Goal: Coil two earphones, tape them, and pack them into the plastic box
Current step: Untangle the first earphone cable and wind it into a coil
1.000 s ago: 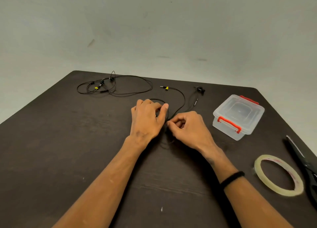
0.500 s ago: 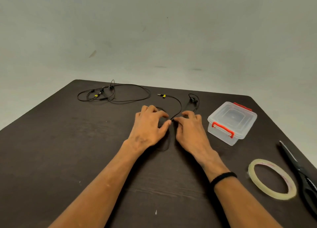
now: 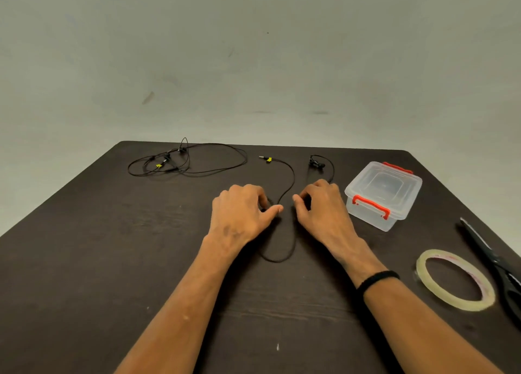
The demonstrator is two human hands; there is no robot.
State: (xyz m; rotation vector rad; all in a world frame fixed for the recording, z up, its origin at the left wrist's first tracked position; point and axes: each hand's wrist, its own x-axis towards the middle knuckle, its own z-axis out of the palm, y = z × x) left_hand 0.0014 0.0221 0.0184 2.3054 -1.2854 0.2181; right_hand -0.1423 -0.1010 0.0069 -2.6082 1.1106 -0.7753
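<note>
Table (image 3: 84, 261): dark wood-grain top, filling the lower half of the head view; pale wall behind.

Left hand (image 3: 239, 216): palm down at centre; fingers curled, thumb and forefinger pinching the cable of the near earphone (image 3: 287, 187).

Right hand (image 3: 324, 210): palm down just right of the left hand, apart from it; fingers curled, thumb and fingertips closed on the same cable; black band (image 3: 376, 279) on its wrist.

Near earphone: black cable; one slack loop hanging toward the near edge between the two wrists; one strand running from the left hand's pinch to the far side, ending in a plug with a yellow tag (image 3: 269, 159); earbuds (image 3: 317, 163) lying far of the right hand; uncoiled.

Second earphone (image 3: 186, 162): black, loosely tangled, far left of the table, well apart from both hands; untouched.

Plastic box (image 3: 383, 193): clear, red latches, lid on; right of the right hand, near but not touching it; whether it is latched I cannot tell.

Tape roll (image 3: 454, 279): clear, lying flat, near right, beside the right forearm.

Scissors (image 3: 496, 263): black handles, lying along the right edge, just right of the tape roll; partly cut off by the frame.
</note>
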